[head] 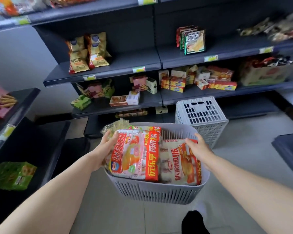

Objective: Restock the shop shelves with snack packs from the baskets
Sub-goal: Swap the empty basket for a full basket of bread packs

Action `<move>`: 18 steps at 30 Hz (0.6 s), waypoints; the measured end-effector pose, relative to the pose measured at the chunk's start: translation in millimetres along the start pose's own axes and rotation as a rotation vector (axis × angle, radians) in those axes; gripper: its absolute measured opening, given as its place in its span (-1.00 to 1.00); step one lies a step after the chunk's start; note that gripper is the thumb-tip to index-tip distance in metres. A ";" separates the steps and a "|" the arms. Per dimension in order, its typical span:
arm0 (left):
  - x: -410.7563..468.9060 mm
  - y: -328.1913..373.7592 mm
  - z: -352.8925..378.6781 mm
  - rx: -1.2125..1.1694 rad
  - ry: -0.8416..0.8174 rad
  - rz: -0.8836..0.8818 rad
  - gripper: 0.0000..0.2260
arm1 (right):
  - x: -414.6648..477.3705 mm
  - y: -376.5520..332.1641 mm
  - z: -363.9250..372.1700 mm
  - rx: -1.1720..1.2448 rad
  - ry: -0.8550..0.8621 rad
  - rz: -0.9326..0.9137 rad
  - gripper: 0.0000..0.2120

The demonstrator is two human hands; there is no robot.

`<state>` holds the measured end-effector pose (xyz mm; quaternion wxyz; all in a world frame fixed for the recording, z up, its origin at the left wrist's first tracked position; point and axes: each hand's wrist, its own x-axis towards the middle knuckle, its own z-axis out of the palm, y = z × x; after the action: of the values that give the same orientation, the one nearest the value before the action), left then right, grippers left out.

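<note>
I have the grey basket (159,191) in front of me, above the pale floor (243,149), with one hand at each side. My left hand (107,147) is curled round the left edge of the pink pack (135,154), close to the left rim, thumb on top of the pack. My right hand (199,147) lies at the right rim with the thumb on the cream pack (178,162). Its fingers are spread over the rim, and I cannot tell if they really grip it. Both packs lie flat side by side in the basket and touch each other, and more packs show behind them. A white crate (201,115) stands upside down on the floor just behind the basket's right corner, against the foot of the dark shelves (108,66). Between the basket and the shelf front there is open floor on the left side. On the middle board, bare room lies between the yellow bags (88,53) at left and the upright packets (191,39) at right. A dark side shelf (24,102) closes my left, and another dark edge (287,149) is near on my right.
</note>
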<state>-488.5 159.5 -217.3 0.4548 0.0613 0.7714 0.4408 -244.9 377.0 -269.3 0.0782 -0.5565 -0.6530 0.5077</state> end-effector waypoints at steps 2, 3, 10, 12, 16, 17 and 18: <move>25.8 25.1 27.6 -0.020 -0.021 -0.007 -0.17 | 30.2 -7.2 -27.8 0.045 0.006 0.009 -0.44; 38.5 38.3 42.4 -0.033 -0.029 -0.010 -0.17 | 43.6 -12.8 -42.7 0.065 0.008 0.014 -0.45; 112.0 125.9 141.3 -0.049 -0.054 0.001 -0.12 | 158.8 -38.5 -141.7 0.049 0.099 0.043 -0.48; 131.9 144.3 166.3 -0.059 -0.061 0.017 -0.09 | 188.4 -44.4 -162.8 0.085 0.131 0.048 -0.51; 178.9 179.0 210.2 -0.071 -0.083 0.018 -0.12 | 249.2 -50.7 -197.6 0.108 0.168 0.071 -0.61; 191.2 187.7 219.5 -0.073 -0.093 0.011 -0.14 | 265.1 -50.7 -204.3 0.104 0.172 0.073 -0.62; 205.5 195.1 227.7 -0.070 -0.097 0.005 -0.17 | 281.8 -50.8 -210.1 0.098 0.178 0.075 -0.62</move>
<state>-495.1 521.3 -251.9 0.4925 0.0685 0.7323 0.4653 -241.4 732.0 -262.4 0.1439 -0.6190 -0.5968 0.4899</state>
